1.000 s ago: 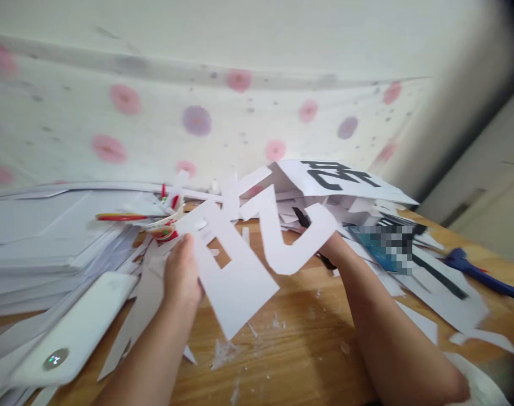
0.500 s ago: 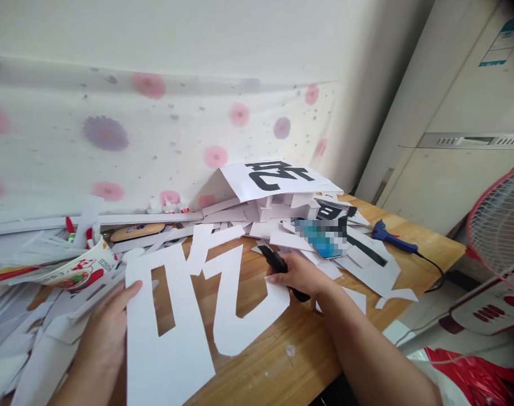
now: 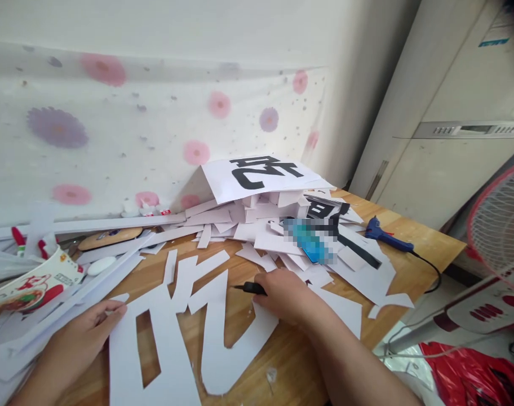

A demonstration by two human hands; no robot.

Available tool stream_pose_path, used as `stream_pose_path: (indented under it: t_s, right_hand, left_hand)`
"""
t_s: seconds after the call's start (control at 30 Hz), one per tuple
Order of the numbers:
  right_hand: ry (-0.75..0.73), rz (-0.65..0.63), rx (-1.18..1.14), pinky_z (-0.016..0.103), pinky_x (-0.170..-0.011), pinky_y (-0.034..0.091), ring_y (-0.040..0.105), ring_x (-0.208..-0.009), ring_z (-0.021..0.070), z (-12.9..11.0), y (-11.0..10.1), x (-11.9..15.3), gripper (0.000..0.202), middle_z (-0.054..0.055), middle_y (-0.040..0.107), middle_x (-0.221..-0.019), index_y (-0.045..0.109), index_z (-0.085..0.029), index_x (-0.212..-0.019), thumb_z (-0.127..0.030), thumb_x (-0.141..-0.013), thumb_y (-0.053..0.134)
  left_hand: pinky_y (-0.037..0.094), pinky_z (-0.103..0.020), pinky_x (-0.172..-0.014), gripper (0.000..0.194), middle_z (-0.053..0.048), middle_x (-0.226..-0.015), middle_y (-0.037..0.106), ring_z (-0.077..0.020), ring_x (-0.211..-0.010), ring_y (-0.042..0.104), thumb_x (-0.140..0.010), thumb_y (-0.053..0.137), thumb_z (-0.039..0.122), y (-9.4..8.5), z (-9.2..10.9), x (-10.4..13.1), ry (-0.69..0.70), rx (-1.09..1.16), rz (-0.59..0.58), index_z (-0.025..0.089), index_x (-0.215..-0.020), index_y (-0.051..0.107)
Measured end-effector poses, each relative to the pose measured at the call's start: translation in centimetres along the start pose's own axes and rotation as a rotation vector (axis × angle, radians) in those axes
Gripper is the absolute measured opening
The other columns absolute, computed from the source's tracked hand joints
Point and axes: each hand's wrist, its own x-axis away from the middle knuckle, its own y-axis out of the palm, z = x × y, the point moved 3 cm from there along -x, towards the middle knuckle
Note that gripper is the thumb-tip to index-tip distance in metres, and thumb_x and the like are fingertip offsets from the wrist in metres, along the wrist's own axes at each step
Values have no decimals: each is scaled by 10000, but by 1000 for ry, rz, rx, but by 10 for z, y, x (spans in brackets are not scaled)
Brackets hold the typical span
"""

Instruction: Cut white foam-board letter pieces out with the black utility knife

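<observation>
A large white cut-out character [image 3: 223,361] lies on the wooden table, with a rectangular hole in its left part. My left hand [image 3: 94,327] pinches the upper left edge of that piece between thumb and fingers. My right hand [image 3: 278,293] is closed around a black tool [image 3: 252,288] with a thin tip pointing left, over the right part of the cut-out. Behind, a white sheet with a black printed character [image 3: 265,173] rests on stacked white pieces [image 3: 263,212].
White scraps [image 3: 278,239] are strewn around a phone [image 3: 310,239]. A blue glue gun [image 3: 388,235] with a black cord lies at the right, near a fan [image 3: 500,225]. A paper bowl [image 3: 41,282] stands at the left among strips, beside a wooden-topped object [image 3: 109,238].
The cut-out is now lower, down on the table. My right hand has shifted left and turned the black tool so its tip points left. The view has shifted right.
</observation>
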Motion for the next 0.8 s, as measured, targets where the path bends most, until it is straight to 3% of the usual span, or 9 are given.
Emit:
stream_pose_path:
  t_s: [0.13, 0.23, 0.33, 0.4, 0.53, 0.6, 0.7, 0.8]
  right_hand:
    - [62, 153, 14, 357, -720, 459, 674, -916, 309, 5, -1, -2, 229, 133, 719, -1002, 658, -176, -1028, -251, -879, 501]
    - [21, 275, -122, 404, -830, 479, 654, -1007, 316, 9, 2, -4, 325, 140, 697, -1108, 607, -162, -1180, -239, -890, 483]
    - [-118, 343, -325, 431, -961, 457, 588, -1164, 298, 11, 11, -7, 507, 138, 605, -1313, 445, -161, -1395, -312, -911, 462]
    - [-160, 335, -365, 465, -979, 454, 585, -1168, 305, 14, 18, -9, 585, 143, 602, -1313, 376, -156, -1451, -304, -892, 468]
    - [-125, 310, -451, 468, -829, 542, 683, -885, 281, 19, 23, -11, 657, 120, 694, -1067, 365, -162, -1468, -261, -840, 531]
    - [-108, 302, -628, 419, -699, 582, 681, -702, 215, 19, 22, -8, 712, 82, 691, -1045, 282, -239, -1506, -307, -857, 566]
    - [-173, 301, -934, 353, -602, 601, 678, -646, 168, 8, 17, 2, 805, 45, 681, -1084, 135, -377, -1525, -381, -875, 610]
    - [-260, 307, -1085, 320, -549, 598, 685, -618, 156, -7, 15, 13, 799, 37, 684, -1099, 143, -438, -1508, -372, -881, 633]
  left_hand:
    - [513, -354, -784, 339, 34, -971, 739, -253, -931, 673, -844, 382, 485, -9, 15, 14, -2, -50, 60, 298, -967, 636]
    - [471, -387, -888, 326, -69, -1089, 691, -294, -1075, 608, -839, 415, 417, -14, 25, 22, 50, -131, 74, 237, -933, 670]
    - [439, -379, -969, 339, -90, -1137, 654, -271, -1103, 586, -849, 415, 394, -16, 31, 29, 104, -140, 131, 225, -990, 673]
    - [411, -355, -1023, 348, -73, -1170, 635, -245, -1132, 565, -836, 446, 397, -15, 39, 36, 221, -111, 124, 227, -1045, 667]
    - [335, -406, -1093, 465, -61, -1349, 552, -266, -1273, 464, -807, 567, 455, -9, 58, 54, 421, -114, -74, 250, -1222, 604]
    - [285, -463, -1115, 579, -69, -1478, 433, -308, -1344, 385, -758, 641, 489, -5, 61, 58, 417, -165, -171, 269, -1287, 557]
    - [309, -444, -1095, 656, -82, -1507, 396, -318, -1356, 364, -766, 644, 508, -1, 60, 56, 366, -201, -183, 258, -1353, 495]
    - [352, -400, -1060, 600, -69, -1422, 494, -295, -1299, 422, -796, 612, 505, 2, 57, 53, 346, -191, -141, 252, -1330, 511]
